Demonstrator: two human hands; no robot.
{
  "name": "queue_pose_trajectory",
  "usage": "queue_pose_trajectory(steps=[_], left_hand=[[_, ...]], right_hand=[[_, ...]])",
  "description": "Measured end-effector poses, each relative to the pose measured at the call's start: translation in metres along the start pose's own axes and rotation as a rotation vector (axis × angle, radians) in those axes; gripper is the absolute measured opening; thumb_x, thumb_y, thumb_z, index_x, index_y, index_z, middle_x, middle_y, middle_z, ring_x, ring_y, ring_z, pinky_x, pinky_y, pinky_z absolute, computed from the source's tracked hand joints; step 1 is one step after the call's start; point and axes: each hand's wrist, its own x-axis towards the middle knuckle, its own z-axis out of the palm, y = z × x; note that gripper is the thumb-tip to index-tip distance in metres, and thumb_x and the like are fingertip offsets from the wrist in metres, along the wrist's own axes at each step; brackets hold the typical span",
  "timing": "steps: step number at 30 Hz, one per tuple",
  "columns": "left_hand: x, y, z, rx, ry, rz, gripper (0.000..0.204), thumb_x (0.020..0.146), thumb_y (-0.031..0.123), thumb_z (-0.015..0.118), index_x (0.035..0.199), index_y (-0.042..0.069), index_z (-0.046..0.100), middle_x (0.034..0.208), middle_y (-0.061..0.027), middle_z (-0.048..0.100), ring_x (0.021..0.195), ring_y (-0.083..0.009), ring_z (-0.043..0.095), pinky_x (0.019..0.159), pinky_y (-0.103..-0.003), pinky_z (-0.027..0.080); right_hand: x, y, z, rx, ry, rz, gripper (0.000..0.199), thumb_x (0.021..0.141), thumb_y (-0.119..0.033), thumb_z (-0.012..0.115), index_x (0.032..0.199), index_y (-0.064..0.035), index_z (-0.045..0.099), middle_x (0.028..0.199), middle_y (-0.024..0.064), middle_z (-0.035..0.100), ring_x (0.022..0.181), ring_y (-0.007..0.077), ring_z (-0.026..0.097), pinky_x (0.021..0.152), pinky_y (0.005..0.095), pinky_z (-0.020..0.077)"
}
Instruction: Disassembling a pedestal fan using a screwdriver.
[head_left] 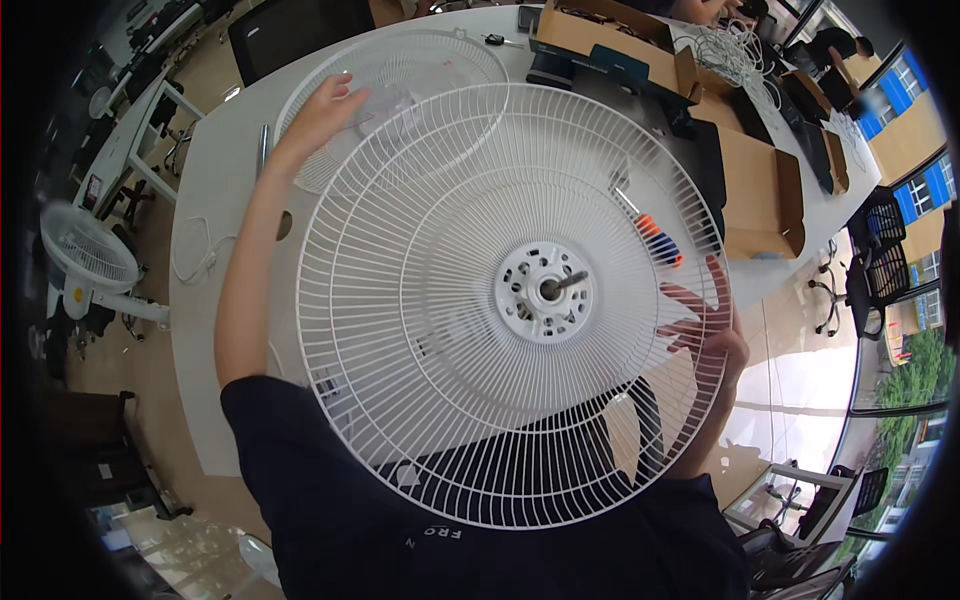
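Note:
A large round white wire fan grille (pixel 430 260) fills the middle of the head view. Through the white hub plate (pixel 515 310) at its centre pokes a metal motor shaft (pixel 572 281). My right hand (pixel 705 320) is behind the grille's right rim, fingers spread and seen through the wires; whether they bear its weight I cannot tell. Over at the far left, my left hand (pixel 325 115) is raised with its fingers apart, holding nothing visible. It is above a second round grille (pixel 465 55) lying on the table, in which a clear plastic fan blade (pixel 400 112) rests.
A screwdriver (pixel 655 238) with an orange and blue handle lies on the white table (pixel 215 330), partly behind the wires. Open cardboard boxes (pixel 765 190) and tangled white cables (pixel 735 60) crowd the far right. Another assembled fan (pixel 90 250) stands at the left.

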Motion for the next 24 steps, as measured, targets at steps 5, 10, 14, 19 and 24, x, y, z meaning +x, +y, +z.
queue_pose_trajectory(steps=[5,10,14,19,24], left_hand=[[-0.178,0.080,-0.047,-0.565,-0.431,-0.118,0.075,0.104,0.056,0.044,0.156,0.003,0.034,0.138,-0.0201,0.059,0.123,-0.0300,0.062,0.106,-0.042,0.044],[-0.287,0.093,0.018,-0.770,-0.210,-0.038,0.094,0.093,0.055,0.048,0.159,-0.005,0.016,0.144,-0.0388,0.046,0.123,-0.0413,0.058,0.112,-0.050,0.038],[-0.288,0.094,0.053,-1.358,-0.112,0.004,0.090,0.089,0.042,0.049,0.159,-0.004,0.015,0.146,-0.0386,0.044,0.127,-0.0448,0.054,0.112,-0.051,0.038],[-0.283,0.095,0.058,-1.522,-0.126,0.011,0.089,0.088,0.039,0.050,0.159,-0.003,0.015,0.146,-0.0386,0.043,0.128,-0.0457,0.053,0.112,-0.052,0.039],[-0.299,0.095,0.071,-1.563,-0.123,-0.013,0.090,0.088,0.038,0.050,0.159,-0.004,0.015,0.146,-0.0389,0.043,0.128,-0.0458,0.053,0.112,-0.052,0.039]], right_hand=[[-0.001,-0.003,-0.004,0.017,-0.022,0.001,0.099,0.065,-0.011,0.047,0.161,-0.0025,0.022,0.131,0.0367,0.058,0.091,0.0392,0.075,0.073,0.0388,0.0626],[0.009,0.004,-0.008,-0.147,0.184,-0.297,0.065,0.088,-0.015,0.061,0.150,-0.0029,0.045,0.130,0.0213,0.062,0.108,0.0326,0.068,0.085,0.0361,0.0558],[0.009,-0.061,0.029,-1.276,0.048,-0.825,0.051,0.091,-0.017,0.071,0.138,-0.0038,0.058,0.129,0.0137,0.061,0.112,0.0282,0.063,0.094,0.0385,0.0504],[0.048,-0.047,0.097,-1.199,-0.636,-0.473,0.049,0.083,-0.022,0.083,0.125,-0.0022,0.066,0.116,0.0118,0.065,0.108,0.0266,0.063,0.095,0.0371,0.0507],[0.060,-0.034,0.105,-1.205,-0.793,-0.642,0.055,0.079,-0.028,0.087,0.124,-0.0026,0.066,0.113,0.0112,0.066,0.104,0.0265,0.066,0.092,0.0372,0.0544]])
